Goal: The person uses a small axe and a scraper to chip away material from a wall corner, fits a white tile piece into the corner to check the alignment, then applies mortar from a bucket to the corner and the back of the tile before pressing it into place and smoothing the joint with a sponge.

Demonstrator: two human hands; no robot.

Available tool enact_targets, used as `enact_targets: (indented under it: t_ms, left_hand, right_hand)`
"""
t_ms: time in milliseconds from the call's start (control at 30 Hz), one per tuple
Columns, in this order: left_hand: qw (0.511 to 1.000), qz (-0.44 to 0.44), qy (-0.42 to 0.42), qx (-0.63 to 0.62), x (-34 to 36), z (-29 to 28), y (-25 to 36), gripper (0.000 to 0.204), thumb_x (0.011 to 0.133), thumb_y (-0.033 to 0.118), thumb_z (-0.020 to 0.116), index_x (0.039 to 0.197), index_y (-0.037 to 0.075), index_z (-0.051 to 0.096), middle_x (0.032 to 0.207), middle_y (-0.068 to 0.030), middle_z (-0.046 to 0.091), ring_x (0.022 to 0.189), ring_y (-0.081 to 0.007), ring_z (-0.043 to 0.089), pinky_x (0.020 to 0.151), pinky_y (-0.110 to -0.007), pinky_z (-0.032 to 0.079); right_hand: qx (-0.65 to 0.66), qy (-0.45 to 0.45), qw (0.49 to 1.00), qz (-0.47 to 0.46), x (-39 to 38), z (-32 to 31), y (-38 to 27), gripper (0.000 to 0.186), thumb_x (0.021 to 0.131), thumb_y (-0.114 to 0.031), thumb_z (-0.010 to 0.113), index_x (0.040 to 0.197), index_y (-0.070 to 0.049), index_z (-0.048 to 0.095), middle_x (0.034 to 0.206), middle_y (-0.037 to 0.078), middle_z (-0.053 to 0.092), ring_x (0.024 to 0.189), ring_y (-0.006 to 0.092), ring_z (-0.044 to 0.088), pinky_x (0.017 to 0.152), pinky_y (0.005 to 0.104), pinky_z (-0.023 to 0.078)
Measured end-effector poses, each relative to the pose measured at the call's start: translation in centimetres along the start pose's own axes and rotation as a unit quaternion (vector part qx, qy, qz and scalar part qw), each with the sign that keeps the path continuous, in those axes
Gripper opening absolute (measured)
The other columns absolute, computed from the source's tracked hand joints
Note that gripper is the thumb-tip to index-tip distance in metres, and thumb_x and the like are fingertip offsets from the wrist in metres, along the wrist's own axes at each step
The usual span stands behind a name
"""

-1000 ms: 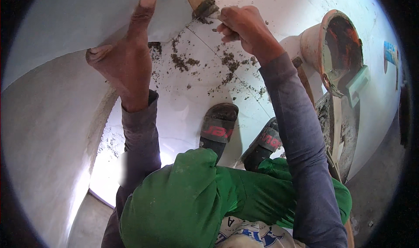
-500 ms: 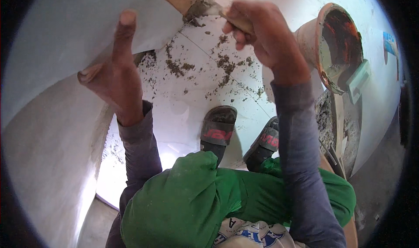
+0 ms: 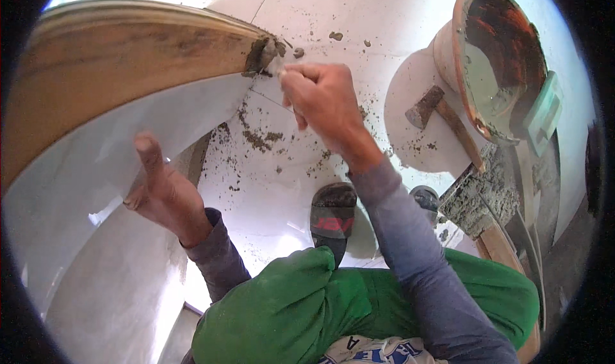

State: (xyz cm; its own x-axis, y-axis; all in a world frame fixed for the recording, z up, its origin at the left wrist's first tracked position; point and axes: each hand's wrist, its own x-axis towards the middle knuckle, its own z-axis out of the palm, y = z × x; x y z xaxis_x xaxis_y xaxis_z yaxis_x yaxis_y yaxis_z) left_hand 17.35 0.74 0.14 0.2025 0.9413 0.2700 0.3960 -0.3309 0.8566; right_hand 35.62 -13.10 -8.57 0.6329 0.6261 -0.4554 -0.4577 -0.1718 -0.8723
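Observation:
My right hand (image 3: 327,108) is closed round a small trowel, its handle mostly hidden by my fingers. The trowel's end reaches a lump of grey mortar (image 3: 261,56) at the tip of a long wooden board (image 3: 141,53). Below that board is a glossy white panel (image 3: 83,133). Against the panel's lower part my left hand (image 3: 170,201) is open, thumb raised and fingers apart; whether it touches the surface I cannot tell.
Crumbs of mortar (image 3: 259,137) lie on the white tiled floor (image 3: 346,12). At right a tilted bucket (image 3: 442,60) holds greyish liquid, with a pale green float (image 3: 544,114) at its rim. A hammer (image 3: 448,117) lies beside it, near a mortar-covered board (image 3: 480,191).
The view has shifted, bringing more of the wooden board and the hammer into sight. My right hand has moved left and lower in the picture with the trowel. My left hand stays open.

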Motion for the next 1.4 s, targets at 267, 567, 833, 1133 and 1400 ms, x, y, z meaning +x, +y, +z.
enact_targets:
  t_ms: [267,567,833,1133,1400]
  left_hand:
    - [0.997,0.025,-0.006,-0.067,-0.1,1.0,0.6,0.033,0.096,0.027,0.079,0.099,-0.004,0.069,0.096,-0.0075,0.068,0.094,-0.0158,0.065,0.099,-0.037,0.052]
    - [0.995,-0.011,-0.01,-0.103,0.2,-1.3,-0.9,0.033,0.099,0.021,0.073,0.115,-0.006,0.065,0.11,-0.0125,0.069,0.101,-0.0194,0.066,0.1,-0.036,0.053]
    - [0.995,0.012,0.003,-0.102,0.3,-1.7,-1.4,0.023,0.098,0.014,0.07,0.111,-0.004,0.066,0.109,-0.0104,0.069,0.108,-0.0187,0.067,0.102,-0.036,0.053]
    - [0.99,0.02,0.011,-0.139,0.4,-2.4,-2.4,0.025,0.101,0.021,0.069,0.104,-0.004,0.07,0.108,-0.0091,0.069,0.106,-0.0177,0.065,0.102,-0.037,0.052]
    - [0.994,0.027,-0.033,-0.105,0.3,-1.2,-1.4,0.042,0.102,0.032,0.069,0.111,-0.009,0.069,0.119,-0.0141,0.069,0.111,-0.021,0.065,0.106,-0.038,0.05]
  right_hand:
    - [-0.032,0.196,0.979,-0.046,-0.7,5.9,2.7,0.04,0.086,-0.009,0.064,0.118,0.015,0.066,0.079,0.027,0.068,0.066,0.0366,0.071,0.065,0.0478,0.056]
    - [-0.057,0.157,0.974,-0.153,-0.8,10.4,2.6,0.061,0.086,-0.006,0.068,0.133,0.027,0.046,0.096,0.03,0.061,0.076,0.0406,0.069,0.064,0.0466,0.057]
    - [-0.086,0.179,0.967,-0.16,-3.2,9.0,4.2,0.06,0.084,-0.007,0.068,0.133,0.024,0.05,0.085,0.025,0.059,0.064,0.0374,0.064,0.056,0.0491,0.052]
    - [-0.07,0.166,0.973,-0.146,-3.5,8.7,1.7,0.057,0.083,-0.007,0.069,0.13,0.023,0.054,0.082,0.025,0.061,0.062,0.0393,0.066,0.057,0.0487,0.054]
    - [-0.111,0.242,0.958,-0.107,2.0,9.1,1.4,0.034,0.081,-0.007,0.07,0.105,0.017,0.065,0.072,0.026,0.06,0.06,0.0406,0.065,0.055,0.0468,0.05]
